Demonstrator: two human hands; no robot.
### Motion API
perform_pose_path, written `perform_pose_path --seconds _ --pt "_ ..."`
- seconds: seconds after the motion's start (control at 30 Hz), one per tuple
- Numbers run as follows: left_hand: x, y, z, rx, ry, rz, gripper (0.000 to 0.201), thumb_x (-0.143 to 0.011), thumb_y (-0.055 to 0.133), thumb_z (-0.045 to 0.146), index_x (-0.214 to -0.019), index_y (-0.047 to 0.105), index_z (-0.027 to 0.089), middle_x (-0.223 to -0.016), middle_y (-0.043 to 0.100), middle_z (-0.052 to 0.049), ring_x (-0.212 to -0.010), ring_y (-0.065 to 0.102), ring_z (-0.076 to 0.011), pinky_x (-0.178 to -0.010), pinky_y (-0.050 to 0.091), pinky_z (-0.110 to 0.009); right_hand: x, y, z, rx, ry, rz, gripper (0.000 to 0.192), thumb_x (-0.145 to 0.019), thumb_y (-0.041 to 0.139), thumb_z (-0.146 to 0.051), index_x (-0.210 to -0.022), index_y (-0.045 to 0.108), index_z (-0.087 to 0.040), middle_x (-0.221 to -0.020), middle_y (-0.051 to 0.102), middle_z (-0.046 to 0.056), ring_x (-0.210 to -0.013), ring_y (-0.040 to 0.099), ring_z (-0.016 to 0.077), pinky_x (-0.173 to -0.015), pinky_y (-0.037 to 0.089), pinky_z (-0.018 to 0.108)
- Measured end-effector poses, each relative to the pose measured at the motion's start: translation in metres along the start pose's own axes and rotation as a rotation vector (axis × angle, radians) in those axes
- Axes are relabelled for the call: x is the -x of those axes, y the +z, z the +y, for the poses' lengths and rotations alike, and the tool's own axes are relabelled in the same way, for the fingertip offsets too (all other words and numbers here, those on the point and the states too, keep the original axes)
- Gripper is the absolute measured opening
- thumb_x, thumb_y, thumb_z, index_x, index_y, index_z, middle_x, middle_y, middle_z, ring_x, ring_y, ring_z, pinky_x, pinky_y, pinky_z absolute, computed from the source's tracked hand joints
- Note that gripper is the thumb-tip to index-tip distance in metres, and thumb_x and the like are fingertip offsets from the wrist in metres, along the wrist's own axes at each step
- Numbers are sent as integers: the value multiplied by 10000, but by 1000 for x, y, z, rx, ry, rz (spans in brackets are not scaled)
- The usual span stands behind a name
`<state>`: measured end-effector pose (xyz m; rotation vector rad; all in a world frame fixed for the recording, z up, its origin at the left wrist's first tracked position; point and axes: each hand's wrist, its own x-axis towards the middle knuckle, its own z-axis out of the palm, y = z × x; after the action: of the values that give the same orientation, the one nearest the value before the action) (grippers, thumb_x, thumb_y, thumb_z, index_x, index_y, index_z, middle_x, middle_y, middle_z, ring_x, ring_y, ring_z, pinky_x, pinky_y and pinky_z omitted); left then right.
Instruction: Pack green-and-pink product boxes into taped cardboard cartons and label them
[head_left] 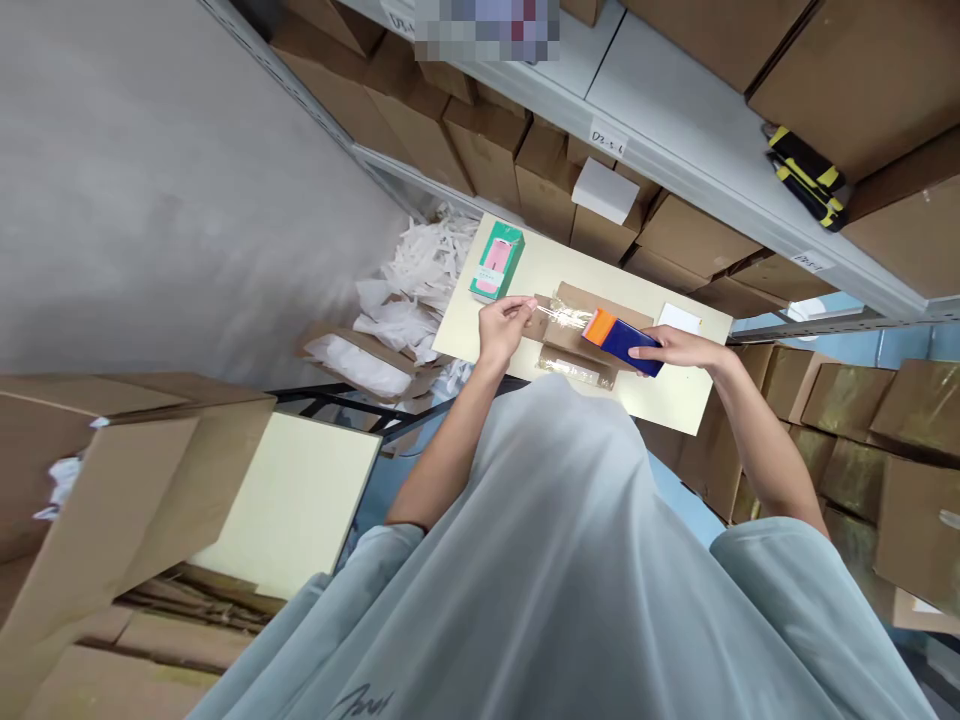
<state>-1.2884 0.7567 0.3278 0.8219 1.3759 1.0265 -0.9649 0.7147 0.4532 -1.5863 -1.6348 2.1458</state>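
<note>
Green box (496,262) at 10 o'clock on worktop (679,400), untouched | left hand (504,325) fingers pinched on tape end over small carton (577,335), centre | right hand (675,348) fingers clamped on tape dispenser (621,340), 3 o'clock | advice: keep tape taut, flat, centred on the seam; press down before cutting.

A pixelated patch (486,25) at twelve o'clock hides whatever sits on the top shelf there. The shelf labels (607,135) are too small to read. The print on the green box (496,260) cannot be made out. The person's shirt (570,560) covers the near edge of the table (675,395). The yellow-black tool (808,175) at two o'clock is partly tucked behind a carton.
</note>
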Motion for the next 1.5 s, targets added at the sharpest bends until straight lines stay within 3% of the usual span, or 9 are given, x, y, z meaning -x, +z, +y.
perform_pose_path --seconds 0.27,0.57,0.73,0.87,0.93,1.0,1.13,1.23,1.5 --pt "-29 5 -36 3 -107 47 65 -869 849 206 -876 830 144 -877 810 -71 -753 710 -170 -779 627 -326 -51 -33 1 41 162 -106 642 -801 887 -808 -809 779 -176 -816 812 67 -754 730 208 -773 577 331" --pt "-54 12 -77 -12 -90 -49 66 -863 858 228 -868 827 170 -964 853 -78 -951 785 -211 -989 615 -348 -61 -30 -18 13 246 -121 674 -800 889 -823 -808 761 -162 -796 795 70 -758 707 198 -787 575 344" --pt "-53 23 -98 0 -113 -76 245 -866 914 353 -990 827 161 -1045 850 -98 -1011 789 -216 -1038 619 -365 -60 -24 -22 22 245 -100 714 -813 856 -864 -785 761 -157 -782 790 72 -730 694 184 -768 567 338" --pt "-48 13 -95 -199 -44 -44 696 -851 954 462 -1428 734 141 -1371 778 -187 -1157 790 -270 -1103 615 -421 -59 -21 -20 9 259 -62 706 -795 881 -851 -771 746 -158 -777 786 75 -722 688 185 -760 564 343" --pt "-46 9 -86 -277 128 -188 949 -855 940 588 -1630 596 161 -1632 626 -235 -1461 673 -347 -1251 533 -470 -60 -21 -19 0 267 -50 696 -789 896 -837 -787 744 -158 -783 786 72 -721 685 180 -754 553 336" --pt "-46 10 -75 -403 342 -431 1254 -781 951 729 -1766 422 161 -1829 392 -256 -1725 365 -424 -1401 350 -532 -61 -22 -17 -4 270 -38 692 -756 924 -828 -806 745 -161 -779 782 58 -723 681 178 -749 543 328" --pt "-58 30 -62 -773 600 -819 1748 -585 985 864 -1850 61 88 -1913 14 -316 -1786 -69 -521 -1444 41 -684 -64 -25 -11 13 280 -39 683 -683 961 -814 -785 730 -179 -781 782 43 -740 676 185 -769 540 323" --pt "-70 39 -65 -959 634 -909 1798 -595 988 848 -1834 -36 41 -1894 -30 -363 -1770 -118 -550 -1425 7 -727 -64 -26 -6 28 265 -71 684 -682 936 -831 -765 718 -189 -761 779 46 -746 681 198 -787 537 333" --pt "-75 35 -68 -1141 644 -943 1697 -664 1034 715 -1808 33 -37 -1851 60 -446 -1763 -65 -581 -1422 101 -714 -35 -37 -8 109 273 -196 778 -702 869 -911 -887 800 -159 -828 819 89 -888 755 254 -898 557 366"
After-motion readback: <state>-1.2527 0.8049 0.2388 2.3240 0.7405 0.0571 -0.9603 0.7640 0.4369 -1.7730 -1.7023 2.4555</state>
